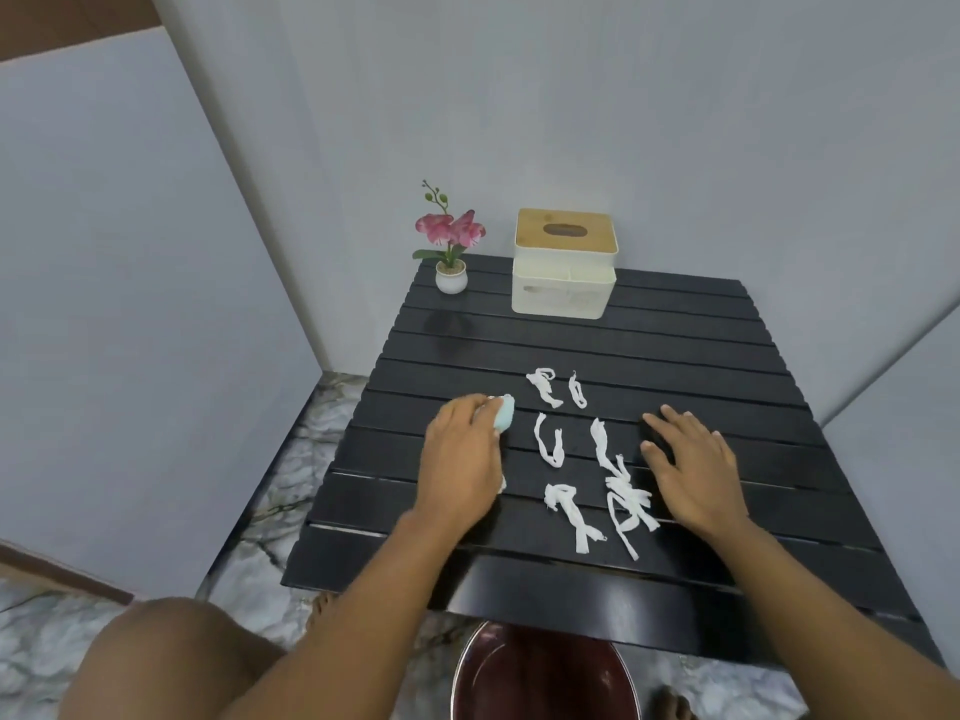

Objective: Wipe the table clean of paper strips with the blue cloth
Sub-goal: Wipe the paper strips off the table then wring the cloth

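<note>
Blue cloth [141, 415] mostly hidden under the clutching left hand [460, 454]; right hand [691, 465] lies spread flat beside paper strips [550, 446].

The left hand [460, 454] holds the cloth [141, 414] against the table [675, 345]. The right hand [696, 470] lies flat, and strips [626, 491] lie between them.

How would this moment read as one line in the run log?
left hand: holds blue cloth on table | right hand: flat on table | paper strips: scattered between hands
</note>
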Available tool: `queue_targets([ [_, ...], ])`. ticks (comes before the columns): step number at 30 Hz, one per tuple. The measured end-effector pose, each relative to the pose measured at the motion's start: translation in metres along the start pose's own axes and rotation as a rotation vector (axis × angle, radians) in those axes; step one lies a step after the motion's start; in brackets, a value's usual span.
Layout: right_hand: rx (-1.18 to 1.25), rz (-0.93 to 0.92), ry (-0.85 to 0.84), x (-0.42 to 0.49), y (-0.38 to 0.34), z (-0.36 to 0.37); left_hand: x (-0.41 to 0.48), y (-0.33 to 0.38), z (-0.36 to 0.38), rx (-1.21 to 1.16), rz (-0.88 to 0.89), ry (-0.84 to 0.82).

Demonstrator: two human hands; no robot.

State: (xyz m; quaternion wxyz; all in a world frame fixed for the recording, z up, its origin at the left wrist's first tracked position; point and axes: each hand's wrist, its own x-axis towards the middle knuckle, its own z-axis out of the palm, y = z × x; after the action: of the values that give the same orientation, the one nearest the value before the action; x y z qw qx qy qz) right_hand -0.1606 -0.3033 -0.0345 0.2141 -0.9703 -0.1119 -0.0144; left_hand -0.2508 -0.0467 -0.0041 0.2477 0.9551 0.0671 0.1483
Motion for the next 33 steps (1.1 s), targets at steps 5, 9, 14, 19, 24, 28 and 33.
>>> queue_targets([
  [5, 0.092, -0.335, 0.005, 0.009, -0.061, -0.003, 0.046, -0.041, -0.019, -0.068, 0.036, -0.141],
  [9, -0.052, -0.753, -0.174, 0.025, -0.125, 0.018, 0.028, -0.076, -0.016, -0.181, -0.168, 0.038],
  [14, -0.29, -0.913, -0.372, 0.061, -0.17, 0.043, 0.008, -0.09, -0.005, -0.236, -0.182, 0.136],
  [19, -0.373, -0.911, -0.26, 0.085, -0.194, 0.056, 0.022, -0.081, 0.002, -0.22, -0.21, 0.158],
  [24, -0.218, -0.551, -0.01, 0.133, -0.155, 0.028, 0.037, -0.06, 0.015, -0.124, -0.101, 0.028],
  [28, -0.334, -0.185, 0.062, 0.151, -0.067, 0.0, 0.038, -0.049, 0.032, 0.07, -0.046, -0.132],
  [33, -0.305, -0.094, -0.011, 0.139, -0.023, 0.001, 0.038, -0.05, 0.04, 0.268, -0.015, -0.204],
])
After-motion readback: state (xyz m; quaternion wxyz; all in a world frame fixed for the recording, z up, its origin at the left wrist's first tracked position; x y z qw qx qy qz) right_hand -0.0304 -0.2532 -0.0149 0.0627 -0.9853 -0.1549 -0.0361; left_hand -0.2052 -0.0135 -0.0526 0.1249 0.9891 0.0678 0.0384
